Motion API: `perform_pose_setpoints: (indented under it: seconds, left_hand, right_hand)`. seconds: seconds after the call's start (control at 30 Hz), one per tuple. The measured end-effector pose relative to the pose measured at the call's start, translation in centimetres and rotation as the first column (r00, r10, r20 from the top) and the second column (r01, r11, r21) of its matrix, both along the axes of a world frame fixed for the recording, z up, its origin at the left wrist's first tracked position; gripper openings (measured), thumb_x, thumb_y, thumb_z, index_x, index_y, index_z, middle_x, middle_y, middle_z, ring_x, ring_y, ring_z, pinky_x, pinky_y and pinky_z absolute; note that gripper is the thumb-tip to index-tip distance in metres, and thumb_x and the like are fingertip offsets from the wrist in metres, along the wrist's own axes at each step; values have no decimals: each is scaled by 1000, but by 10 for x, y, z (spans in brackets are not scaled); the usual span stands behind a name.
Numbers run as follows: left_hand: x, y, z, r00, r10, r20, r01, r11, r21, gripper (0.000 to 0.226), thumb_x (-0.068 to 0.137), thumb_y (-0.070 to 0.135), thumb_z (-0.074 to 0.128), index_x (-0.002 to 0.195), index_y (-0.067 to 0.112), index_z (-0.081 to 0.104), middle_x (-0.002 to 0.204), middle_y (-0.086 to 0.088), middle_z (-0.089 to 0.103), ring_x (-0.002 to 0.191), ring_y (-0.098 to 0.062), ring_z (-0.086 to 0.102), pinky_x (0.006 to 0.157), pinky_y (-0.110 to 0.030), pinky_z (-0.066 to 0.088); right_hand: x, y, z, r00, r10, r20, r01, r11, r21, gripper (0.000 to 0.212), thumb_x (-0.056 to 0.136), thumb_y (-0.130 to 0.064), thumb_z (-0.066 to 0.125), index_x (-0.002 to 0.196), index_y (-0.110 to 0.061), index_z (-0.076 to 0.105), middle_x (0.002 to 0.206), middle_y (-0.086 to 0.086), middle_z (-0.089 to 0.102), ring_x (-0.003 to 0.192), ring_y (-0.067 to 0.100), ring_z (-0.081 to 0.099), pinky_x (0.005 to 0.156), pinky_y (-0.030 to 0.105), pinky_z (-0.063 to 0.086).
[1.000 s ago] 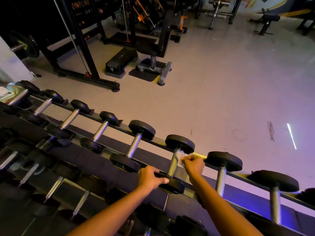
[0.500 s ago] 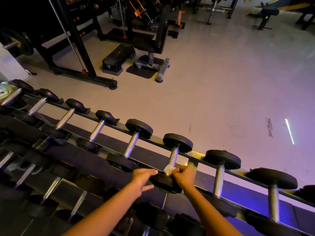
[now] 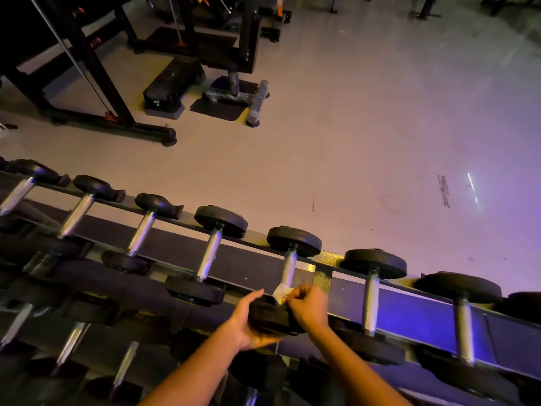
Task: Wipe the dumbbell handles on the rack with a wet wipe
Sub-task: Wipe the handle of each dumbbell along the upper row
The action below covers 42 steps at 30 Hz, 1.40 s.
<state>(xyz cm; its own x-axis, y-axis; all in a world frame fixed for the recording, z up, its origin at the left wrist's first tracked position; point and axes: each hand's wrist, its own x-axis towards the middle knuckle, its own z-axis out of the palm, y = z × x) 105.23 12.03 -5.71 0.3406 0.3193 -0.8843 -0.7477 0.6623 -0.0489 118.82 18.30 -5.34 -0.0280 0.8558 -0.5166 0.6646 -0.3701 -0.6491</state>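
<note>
A row of black-headed dumbbells with chrome handles lies across the top tier of the rack (image 3: 415, 320). One dumbbell (image 3: 289, 268) sits in the middle of the row. My left hand (image 3: 251, 323) cups the near head of that dumbbell from the left and below. Gripped in my right hand (image 3: 308, 307) is a white wet wipe (image 3: 281, 292), pressed at the near end of the handle just above the head. The rest of the handle shows bare above the wipe.
Neighbouring dumbbells lie close on both sides, one to the left (image 3: 209, 253) and one to the right (image 3: 370, 297). A lower tier holds more dumbbells (image 3: 73, 341). Beyond the rack lies grey gym floor (image 3: 351, 142), with a black machine frame (image 3: 96, 83) and a bench base (image 3: 234, 92) at the far left.
My right hand has slid the wipe down the handle from the far head to the near end. My left hand has shifted from the top of the near head to cupping it.
</note>
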Motion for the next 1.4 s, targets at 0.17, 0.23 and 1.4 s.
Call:
perform_pose_setpoints:
  seconds: [0.17,0.23,1.4]
  left_hand:
    - [6,4,-2,996,28,-82,-31,999,-28,45,74,31,54,100,-4,61,93,-30,66,98,-47,56,90,-57,45]
    - [10,7,-1,986,41,-165,-52,997,-62,39,76,30,51,94,-4,60,89,-29,65,95,-46,55,89,-58,44]
    - [44,28,31,502,-95,-860,-91,983,-162,46,99,31,42,121,-6,57,126,-26,56,112,-42,53,89,-43,42]
  right_hand:
    - [-3,2,-1,1000,-30,3,30,1000,-8,11,72,-2,70,63,-7,69,68,5,69,71,15,67,70,33,60]
    - [-1,2,0,1000,-27,-15,27,1000,-7,12,72,-2,71,61,-5,68,68,7,69,70,15,67,69,31,59]
    - [5,17,8,991,-104,-90,103,995,-13,14,76,-5,76,64,-5,69,71,9,69,74,18,67,62,24,54]
